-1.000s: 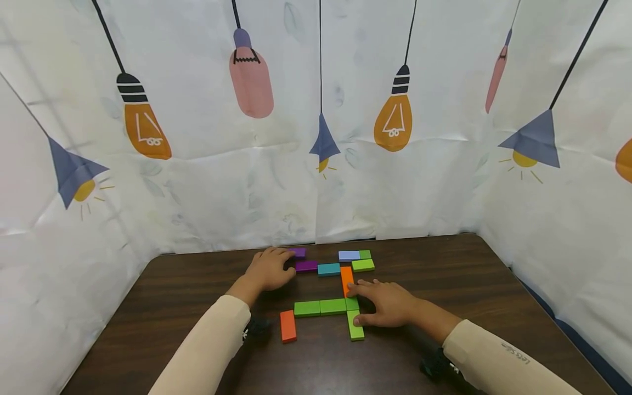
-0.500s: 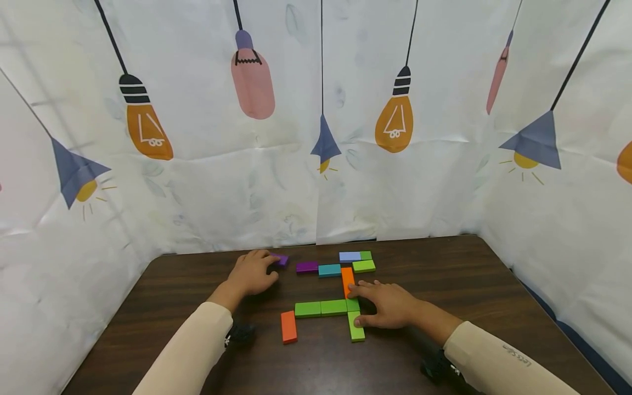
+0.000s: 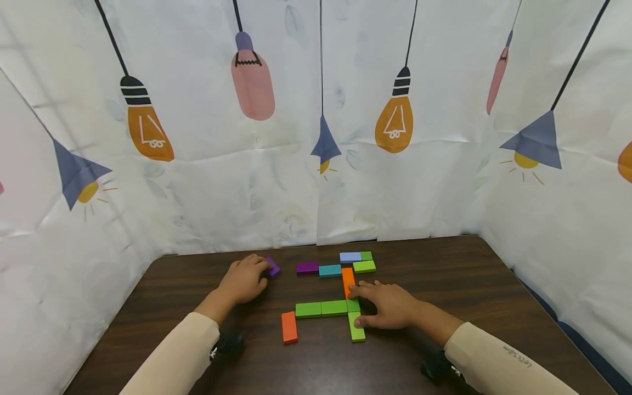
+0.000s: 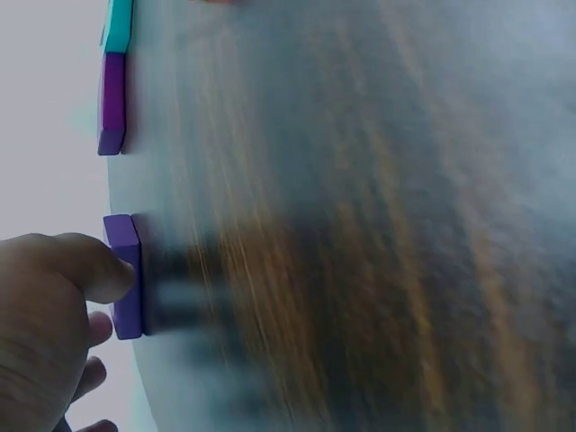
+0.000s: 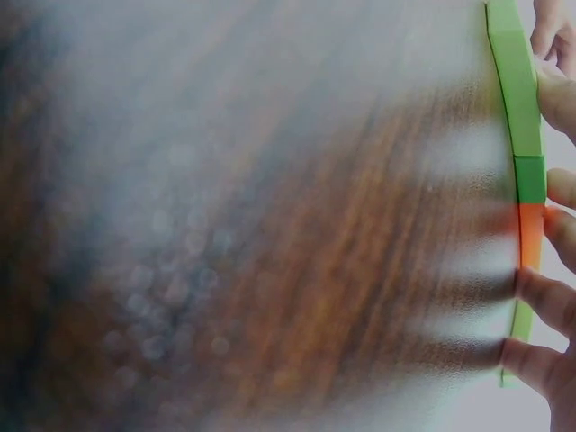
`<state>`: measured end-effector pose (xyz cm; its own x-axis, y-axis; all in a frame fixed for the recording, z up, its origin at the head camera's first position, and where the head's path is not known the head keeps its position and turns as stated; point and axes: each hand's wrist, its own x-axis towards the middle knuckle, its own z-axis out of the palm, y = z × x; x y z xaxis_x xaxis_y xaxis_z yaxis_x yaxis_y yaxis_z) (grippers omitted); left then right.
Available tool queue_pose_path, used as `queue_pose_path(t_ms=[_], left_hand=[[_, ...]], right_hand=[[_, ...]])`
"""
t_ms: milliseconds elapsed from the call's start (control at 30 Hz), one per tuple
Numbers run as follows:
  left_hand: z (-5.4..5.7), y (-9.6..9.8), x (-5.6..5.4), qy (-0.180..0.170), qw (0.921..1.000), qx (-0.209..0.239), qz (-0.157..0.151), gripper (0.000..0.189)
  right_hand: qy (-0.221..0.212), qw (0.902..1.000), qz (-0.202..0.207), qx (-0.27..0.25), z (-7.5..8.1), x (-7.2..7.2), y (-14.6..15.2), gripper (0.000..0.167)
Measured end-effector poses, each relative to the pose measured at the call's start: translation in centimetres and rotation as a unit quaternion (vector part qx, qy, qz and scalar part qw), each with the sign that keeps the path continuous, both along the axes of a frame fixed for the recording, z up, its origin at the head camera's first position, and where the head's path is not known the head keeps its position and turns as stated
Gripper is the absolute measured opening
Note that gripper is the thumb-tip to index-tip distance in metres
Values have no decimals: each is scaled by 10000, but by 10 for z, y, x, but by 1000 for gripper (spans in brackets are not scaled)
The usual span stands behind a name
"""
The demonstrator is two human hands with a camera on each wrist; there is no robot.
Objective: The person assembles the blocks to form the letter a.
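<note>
At the far left of the blocks, my left hand (image 3: 242, 281) pinches a purple block (image 3: 273, 266) that lies turned at an angle. In the left wrist view its thumb presses the near face of that purple block (image 4: 130, 310), with the other fingers behind. My right hand (image 3: 387, 306) rests with fingers spread at the right side of the layout. Its fingertips touch the orange block (image 3: 348, 278) and its thumb lies on the light green block (image 3: 356, 332). A short green block (image 3: 353, 305) sits between those two.
Two green blocks (image 3: 321, 309) and a red-orange block (image 3: 289, 328) continue leftward. Behind lie another purple block (image 3: 307, 268), a teal block (image 3: 329, 271), a light blue block (image 3: 350, 257) and a lime block (image 3: 364, 266). The brown table (image 3: 424, 258) meets a patterned curtain (image 3: 276, 203).
My left hand has drawn the purple block left and nearer, away from the other purple block, and it has turned. My right hand stays where it was.
</note>
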<state>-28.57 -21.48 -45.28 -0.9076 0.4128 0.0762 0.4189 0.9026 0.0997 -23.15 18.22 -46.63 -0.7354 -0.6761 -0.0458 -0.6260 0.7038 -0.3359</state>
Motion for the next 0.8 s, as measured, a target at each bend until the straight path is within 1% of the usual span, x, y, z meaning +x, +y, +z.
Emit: queue_pose_path(t_ms=[133,300,400,500,567,667,800], left_hand=[[1,-1,4,-102,9999,-1,-63,32],[3,-3,10,-220,9993,271,-153,24],[3,-2,12,-153,9990,396,-155,21],[2,0,14,-40,9989,454,-55,20],[1,2,15,35,9990,446,4,19],[0,5,18,37,9991,419,89,19],[-1,7,26,99,9995,286,78,21]], right_hand=[[8,10000,-4,-7,1,1,0,63],[-6,10000,-33,12,2,1,0,64],[3,10000,-36,31,2,1,1,65],[16,10000,-22,30,2,1,1,65],[11,10000,-12,12,2,1,1,64],[9,10000,-11,-5,2,1,0,64],[2,10000,-25,-2,2,2,0,64]])
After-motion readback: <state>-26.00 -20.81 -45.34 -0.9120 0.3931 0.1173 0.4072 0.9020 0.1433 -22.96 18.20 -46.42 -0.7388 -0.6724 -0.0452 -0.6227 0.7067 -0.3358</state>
